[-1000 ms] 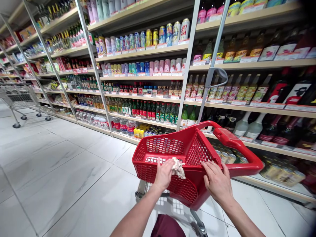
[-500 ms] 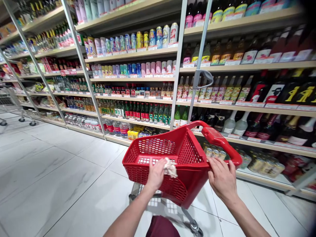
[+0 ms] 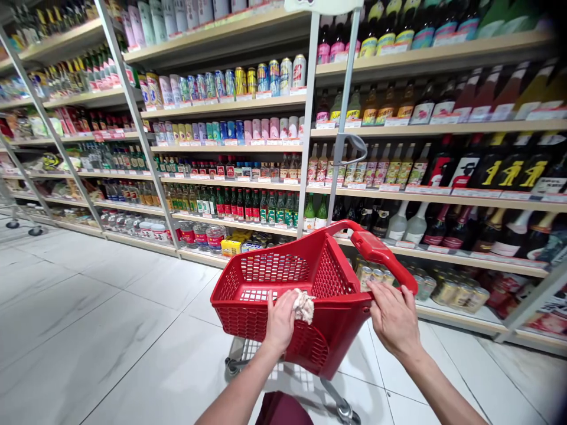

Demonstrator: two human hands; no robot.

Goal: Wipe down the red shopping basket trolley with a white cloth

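A red plastic shopping cart (image 3: pixel 344 330) stands in front of me on a grey wheeled frame. My left hand (image 3: pixel 282 317) presses a crumpled whitish cloth (image 3: pixel 303 307) against the near side rim of the basket, fingers over the edge. At the cart's right end, my right hand (image 3: pixel 393 316) is wrapped over the near end of the red handle (image 3: pixel 381 252), where it meets the basket corner. The fingertips of that hand are partly hidden behind the handle. Through its holes the basket's inside shows nothing lying in it.
Shelves of bottles and cans (image 3: pixel 279 206) run along the far side of the cart. A grey upright pole (image 3: pixel 343 127) with a loop rises behind the handle. Another cart (image 3: pixel 22 215) stands at the far left. White marble-look tiles (image 3: pixel 124 319) cover the floor.
The cart and shelves sit slightly further left in view, and more of the shelving on the right shows. Both hands keep their places on the cart, the left still with the cloth.
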